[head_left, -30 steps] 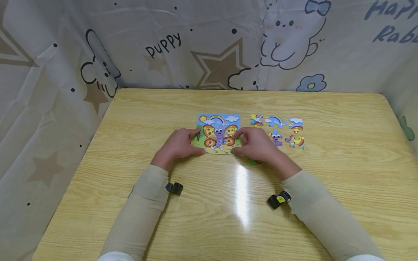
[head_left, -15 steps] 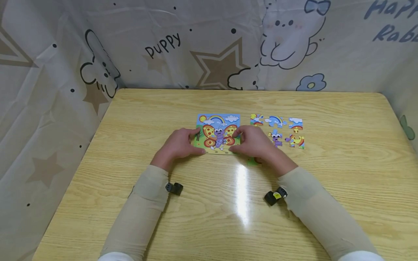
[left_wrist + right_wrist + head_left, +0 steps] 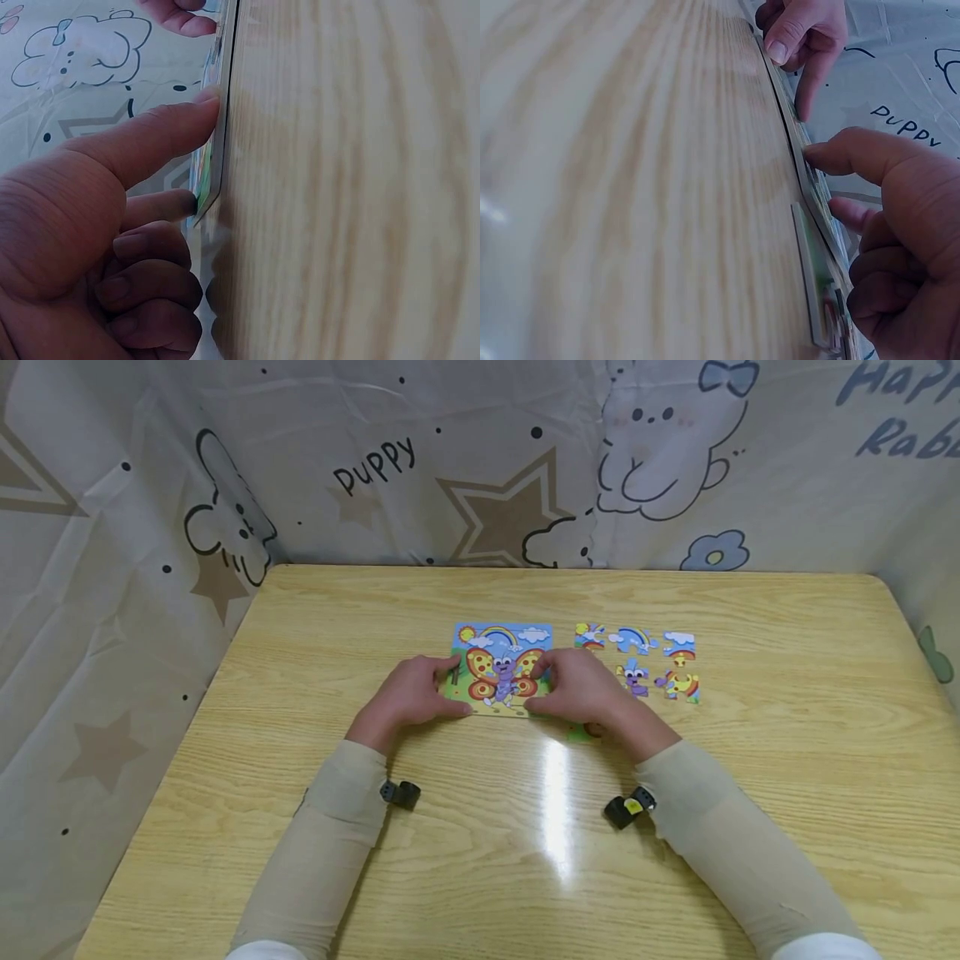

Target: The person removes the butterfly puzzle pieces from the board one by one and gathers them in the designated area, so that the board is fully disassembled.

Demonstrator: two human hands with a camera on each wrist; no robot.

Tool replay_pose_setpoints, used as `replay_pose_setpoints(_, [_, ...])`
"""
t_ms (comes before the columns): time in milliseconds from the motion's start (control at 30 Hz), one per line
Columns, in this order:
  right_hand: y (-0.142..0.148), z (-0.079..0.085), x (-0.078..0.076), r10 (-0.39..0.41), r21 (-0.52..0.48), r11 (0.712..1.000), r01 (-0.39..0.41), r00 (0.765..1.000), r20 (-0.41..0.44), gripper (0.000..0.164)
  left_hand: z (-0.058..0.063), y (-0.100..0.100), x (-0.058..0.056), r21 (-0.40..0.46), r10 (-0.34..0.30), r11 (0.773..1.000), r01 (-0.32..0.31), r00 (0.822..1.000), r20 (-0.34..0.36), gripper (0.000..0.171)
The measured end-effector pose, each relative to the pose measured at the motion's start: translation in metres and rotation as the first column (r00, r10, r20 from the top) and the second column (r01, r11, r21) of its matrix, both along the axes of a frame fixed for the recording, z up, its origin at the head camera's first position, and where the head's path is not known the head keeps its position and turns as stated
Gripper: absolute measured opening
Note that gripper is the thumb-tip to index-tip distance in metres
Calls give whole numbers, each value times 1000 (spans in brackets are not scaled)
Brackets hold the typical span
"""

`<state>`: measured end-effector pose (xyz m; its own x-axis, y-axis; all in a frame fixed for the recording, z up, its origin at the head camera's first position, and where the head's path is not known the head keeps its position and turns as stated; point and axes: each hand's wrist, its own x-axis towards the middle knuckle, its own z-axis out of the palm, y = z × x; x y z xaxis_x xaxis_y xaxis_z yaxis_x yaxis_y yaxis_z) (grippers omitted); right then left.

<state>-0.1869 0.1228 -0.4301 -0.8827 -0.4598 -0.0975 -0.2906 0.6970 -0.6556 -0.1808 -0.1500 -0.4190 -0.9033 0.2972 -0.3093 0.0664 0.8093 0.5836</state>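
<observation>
A rectangular butterfly puzzle board (image 3: 501,647) lies on the table in the head view, its picture facing up. My left hand (image 3: 412,692) holds the board's left side: the thumb is at the near edge and the index finger at the left edge. In the left wrist view, the other fingers (image 3: 154,289) are curled under. On the right side, my right hand (image 3: 588,689) holds the board with thumb and index finger, its remaining fingers folded. Just right of the board lie loose jigsaw pieces, among them a rainbow piece (image 3: 633,639) and a butterfly-face piece (image 3: 636,677). My right hand hides some.
More pieces sit on the wooden table (image 3: 480,827): a sun piece (image 3: 588,635), a cloud piece (image 3: 678,643), a wing piece (image 3: 681,685) and a green piece (image 3: 583,732) near the right wrist. A patterned cloth (image 3: 487,460) hangs behind the table.
My right hand has shifted slightly left and away from me along the board's right side. The board has slid very slightly. My left hand stays at its side, and the loose pieces have not moved.
</observation>
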Motion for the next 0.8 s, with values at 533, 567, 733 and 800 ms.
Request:
replay_pose_setpoints(533, [17,4,10,-6,-33,999,7,999,35,44,0,1,1,-14,17,1000,-17,1000,5,89])
replay_pose_setpoints(567, [19,4,11,-4,-33,999,5,1000,31,43,0,1,1,-14,17,1000,-17,1000,5,89])
replay_pose_setpoints(733, [31,5,17,-11,-39,999,12,1000,23,41,-1,1,1,-9,20,1000,-20,1000,14,89])
replay_pose_setpoints(800, [36,6,20,-16,-35,999,17,1000,19,41,-1,1,1,-7,21,1000,-21,1000,15,89])
